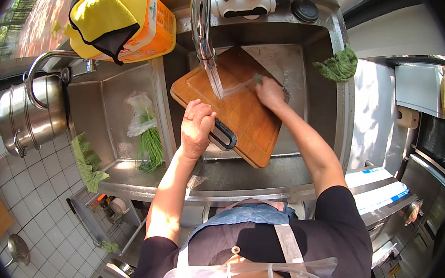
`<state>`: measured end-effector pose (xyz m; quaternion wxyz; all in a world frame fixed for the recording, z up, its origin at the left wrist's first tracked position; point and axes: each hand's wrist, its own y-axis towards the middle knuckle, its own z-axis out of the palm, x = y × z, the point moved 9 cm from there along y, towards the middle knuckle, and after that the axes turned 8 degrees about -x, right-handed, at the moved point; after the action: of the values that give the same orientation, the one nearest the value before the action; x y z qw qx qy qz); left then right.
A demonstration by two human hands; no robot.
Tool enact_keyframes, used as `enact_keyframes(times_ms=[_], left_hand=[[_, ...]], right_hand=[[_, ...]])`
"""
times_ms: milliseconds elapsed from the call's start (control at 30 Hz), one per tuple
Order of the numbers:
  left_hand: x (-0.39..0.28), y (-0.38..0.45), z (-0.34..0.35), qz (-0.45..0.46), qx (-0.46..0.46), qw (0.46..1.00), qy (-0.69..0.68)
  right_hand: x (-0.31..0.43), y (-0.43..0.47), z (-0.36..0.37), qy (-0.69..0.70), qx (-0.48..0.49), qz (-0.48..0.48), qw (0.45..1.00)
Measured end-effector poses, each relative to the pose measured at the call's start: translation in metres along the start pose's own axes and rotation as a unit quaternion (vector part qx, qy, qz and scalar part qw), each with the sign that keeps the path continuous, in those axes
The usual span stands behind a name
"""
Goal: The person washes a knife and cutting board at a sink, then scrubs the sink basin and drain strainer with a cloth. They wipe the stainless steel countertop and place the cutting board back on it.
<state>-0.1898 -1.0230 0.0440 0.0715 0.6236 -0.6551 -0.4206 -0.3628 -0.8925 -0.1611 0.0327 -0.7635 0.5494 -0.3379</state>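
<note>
A wooden cutting board (244, 113) lies slanted in the right basin of a steel double sink, with water from the chrome faucet (207, 26) running onto it. My left hand (197, 127) grips the board's edge beside its dark-rimmed handle (225, 134). On the board's far right part my right hand (268, 91) is closed around something small and greenish, mostly hidden by the fingers. A blurred, whitish streak runs from it toward the water stream.
The left basin holds green chives (150, 144) and a plastic bag (137, 111). Green cloths hang on the sink's right rim (338, 63) and left rim (87, 159). A yellow-orange package (157, 26) under a yellow cloth (106, 13) stands behind. A steel pot (32, 110) is at left.
</note>
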Motion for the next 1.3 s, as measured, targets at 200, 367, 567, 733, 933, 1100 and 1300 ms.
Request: enact_keyframes(times_ms=[200, 367, 567, 733, 933, 1100, 1300], left_hand=[[0.001, 0.003, 0.004, 0.018, 0.040, 0.999, 0.007], [-0.004, 0.004, 0.003, 0.037, 0.073, 0.996, 0.034], [-0.005, 0.019, 0.009, 0.044, 0.080, 0.995, 0.049], [-0.003, 0.056, 0.020, 0.067, 0.097, 0.993, 0.022], [-0.012, 0.080, 0.024, 0.062, 0.072, 0.995, 0.031], [-0.012, 0.082, 0.031, 0.081, 0.095, 0.991, 0.043], [-0.003, 0.059, 0.026, 0.085, 0.129, 0.985, 0.079]], right_hand=[[0.104, 0.015, 0.033, 0.141, -0.078, -0.268, 0.950], [-0.058, 0.122, 0.047, -0.108, -0.011, 0.036, 0.993], [0.013, -0.028, -0.021, 0.108, 0.008, -0.116, 0.987], [0.089, -0.145, -0.081, 0.202, -0.077, -0.261, 0.941], [-0.096, -0.046, -0.022, -0.040, 0.033, 0.093, 0.994], [0.030, -0.063, -0.053, 0.283, -0.029, -0.165, 0.944], [0.071, -0.069, -0.049, 0.263, -0.135, -0.270, 0.917]])
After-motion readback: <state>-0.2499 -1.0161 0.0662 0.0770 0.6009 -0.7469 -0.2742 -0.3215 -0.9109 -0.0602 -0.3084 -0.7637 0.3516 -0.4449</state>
